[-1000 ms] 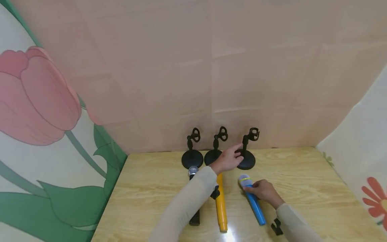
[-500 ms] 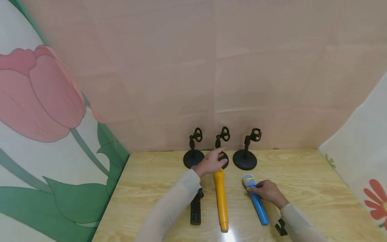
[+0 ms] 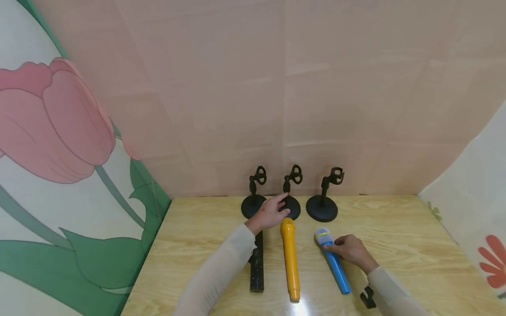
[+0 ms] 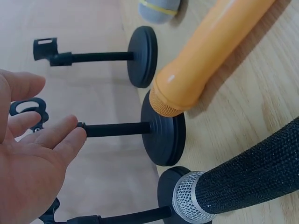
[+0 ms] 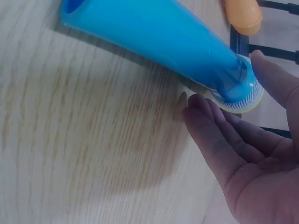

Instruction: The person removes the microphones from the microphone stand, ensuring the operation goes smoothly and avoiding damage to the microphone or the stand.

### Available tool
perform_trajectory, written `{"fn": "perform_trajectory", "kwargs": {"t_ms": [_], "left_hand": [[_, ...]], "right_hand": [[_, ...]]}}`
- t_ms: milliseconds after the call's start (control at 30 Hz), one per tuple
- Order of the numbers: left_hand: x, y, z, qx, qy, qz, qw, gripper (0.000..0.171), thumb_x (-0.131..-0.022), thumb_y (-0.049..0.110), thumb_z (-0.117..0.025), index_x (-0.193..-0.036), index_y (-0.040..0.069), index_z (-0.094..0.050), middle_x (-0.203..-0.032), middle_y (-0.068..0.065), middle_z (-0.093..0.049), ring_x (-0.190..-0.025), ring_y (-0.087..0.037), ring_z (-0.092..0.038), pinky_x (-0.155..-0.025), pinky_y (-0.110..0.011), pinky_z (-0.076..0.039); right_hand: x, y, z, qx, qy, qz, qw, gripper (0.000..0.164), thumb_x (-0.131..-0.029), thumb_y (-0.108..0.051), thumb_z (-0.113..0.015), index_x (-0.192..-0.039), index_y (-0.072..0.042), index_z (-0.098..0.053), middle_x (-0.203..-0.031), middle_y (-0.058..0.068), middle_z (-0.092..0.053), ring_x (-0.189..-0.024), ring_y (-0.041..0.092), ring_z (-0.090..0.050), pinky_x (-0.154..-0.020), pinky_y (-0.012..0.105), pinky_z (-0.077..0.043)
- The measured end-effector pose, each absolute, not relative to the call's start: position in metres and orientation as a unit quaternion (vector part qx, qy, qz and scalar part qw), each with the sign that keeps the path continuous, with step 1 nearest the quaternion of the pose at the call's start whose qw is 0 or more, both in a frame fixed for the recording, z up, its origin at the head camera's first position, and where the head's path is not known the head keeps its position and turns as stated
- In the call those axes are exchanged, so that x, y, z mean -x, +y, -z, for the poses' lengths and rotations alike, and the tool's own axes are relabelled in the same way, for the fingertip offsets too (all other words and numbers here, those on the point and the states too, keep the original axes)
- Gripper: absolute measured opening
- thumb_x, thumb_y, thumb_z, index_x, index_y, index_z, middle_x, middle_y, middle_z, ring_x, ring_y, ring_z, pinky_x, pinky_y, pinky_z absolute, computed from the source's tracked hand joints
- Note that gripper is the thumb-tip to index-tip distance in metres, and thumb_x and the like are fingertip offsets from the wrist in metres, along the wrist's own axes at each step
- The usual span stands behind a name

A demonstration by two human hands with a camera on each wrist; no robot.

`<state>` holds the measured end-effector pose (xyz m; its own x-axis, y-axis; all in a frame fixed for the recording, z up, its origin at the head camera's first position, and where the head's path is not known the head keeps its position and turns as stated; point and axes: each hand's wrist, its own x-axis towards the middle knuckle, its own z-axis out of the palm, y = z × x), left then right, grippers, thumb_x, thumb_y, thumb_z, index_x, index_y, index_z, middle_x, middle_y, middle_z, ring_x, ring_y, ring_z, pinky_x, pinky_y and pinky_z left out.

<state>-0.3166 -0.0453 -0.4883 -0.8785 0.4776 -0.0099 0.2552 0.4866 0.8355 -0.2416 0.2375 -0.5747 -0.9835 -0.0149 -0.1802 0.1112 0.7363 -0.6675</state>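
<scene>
Three microphones lie on the wooden table. The blue microphone [image 3: 337,271] is at the right, with my right hand [image 3: 352,251] at its neck; in the right wrist view the thumb and loosely bent fingers [image 5: 212,135] stand either side of its head end. An orange microphone [image 3: 290,259] lies in the middle. At the left is a glittery black microphone [image 3: 257,274], its silver mesh head [image 4: 187,198] hidden under my left arm in the head view. My left hand [image 3: 269,213] reaches over it with parted fingers, near the middle black stand [image 3: 293,208], holding nothing.
A left stand [image 3: 248,206] and a right stand [image 3: 322,209] flank the middle one along the table's back edge, each with a clip on top. Behind them rises a pinkish cloth backdrop [image 3: 237,109]. A tulip-painted panel [image 3: 79,127] borders the left side.
My left hand has drawn leftward from the right stand to the middle one, uncovering the orange microphone. My right hand stays by the blue microphone.
</scene>
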Motion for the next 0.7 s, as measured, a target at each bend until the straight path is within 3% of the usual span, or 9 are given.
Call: {"fn": "perform_trajectory", "kwargs": {"t_ms": [500,700], "left_hand": [[0.314,-0.072,0.493,-0.205,0.861,-0.452,0.110,0.058,-0.102,0.017,-0.059,-0.155,0.012,-0.036,-0.157,-0.010,-0.037,-0.137,-0.028,-0.046,-0.105,-0.040,-0.044],[0.312,-0.091,0.490,-0.247,0.884,-0.393,0.061,0.057,-0.101,0.013,-0.060,-0.152,0.004,-0.038,-0.155,-0.014,-0.040,-0.137,-0.030,-0.046,-0.110,-0.041,-0.039]], "right_hand": [[0.240,0.244,0.565,-0.022,0.926,0.367,0.088,0.061,-0.087,-0.035,-0.077,-0.111,0.019,-0.063,-0.088,0.016,-0.071,-0.075,0.020,-0.066,-0.064,0.036,-0.056],[0.241,0.251,0.561,-0.015,0.931,0.352,0.089,0.067,-0.087,-0.039,-0.077,-0.115,0.019,-0.061,-0.099,0.023,-0.070,-0.085,0.028,-0.068,-0.071,0.042,-0.057]]}}
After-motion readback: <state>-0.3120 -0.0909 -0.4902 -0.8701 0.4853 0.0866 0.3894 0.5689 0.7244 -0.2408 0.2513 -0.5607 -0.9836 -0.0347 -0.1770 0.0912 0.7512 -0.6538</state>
